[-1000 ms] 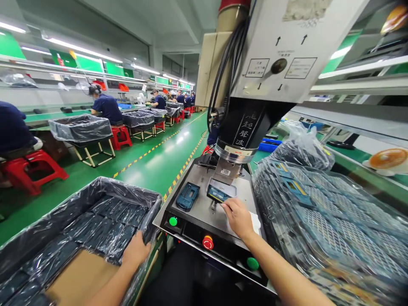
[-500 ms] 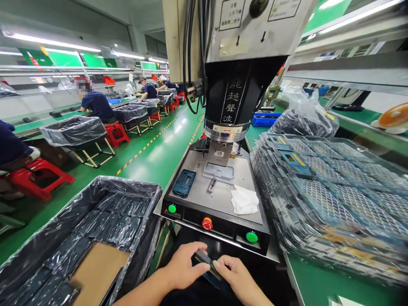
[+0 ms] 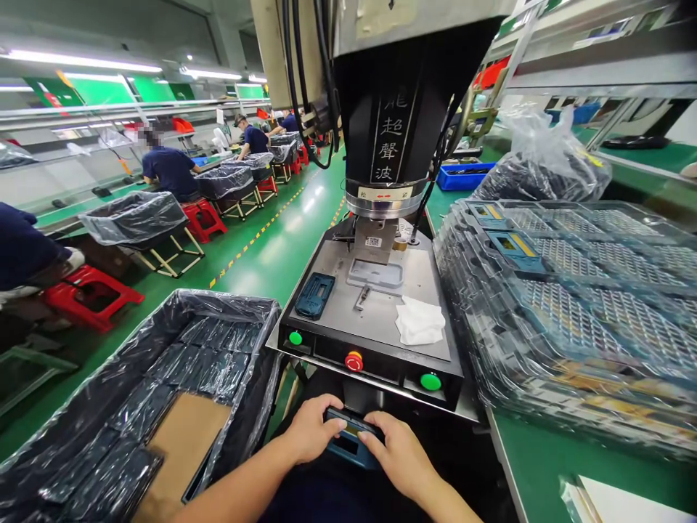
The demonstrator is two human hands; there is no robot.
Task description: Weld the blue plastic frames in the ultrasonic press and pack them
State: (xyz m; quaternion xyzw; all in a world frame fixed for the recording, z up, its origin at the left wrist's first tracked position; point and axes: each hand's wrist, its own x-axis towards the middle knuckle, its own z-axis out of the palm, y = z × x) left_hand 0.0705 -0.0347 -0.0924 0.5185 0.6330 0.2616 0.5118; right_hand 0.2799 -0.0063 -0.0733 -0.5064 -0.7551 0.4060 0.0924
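My left hand (image 3: 310, 428) and my right hand (image 3: 397, 454) grip a dark blue plastic casing (image 3: 353, 434) from both sides, just below the front edge of an ultrasonic welding machine (image 3: 381, 138). On the machine's steel plate (image 3: 381, 261) lies a second blue casing (image 3: 314, 296), left of a bare pale fixture (image 3: 375, 274). A folded white cloth (image 3: 420, 321) lies to the right. Near my left hand stands a plastic-lined bin (image 3: 239, 309) of dark parts with a cardboard sheet (image 3: 185, 436).
A stack of clear trays (image 3: 566, 305) holding blue-framed parts fills the right side. Green buttons (image 3: 430, 381) and a red stop button (image 3: 353, 361) line the machine front. Co-workers (image 3: 170, 171) sit along a green-floored aisle (image 3: 261, 225) beside lined bins.
The casing has left the fixture, and my right hand has moved off the plate. My left hand has come over from the bin, and both hands now hold the casing below the machine's front edge.
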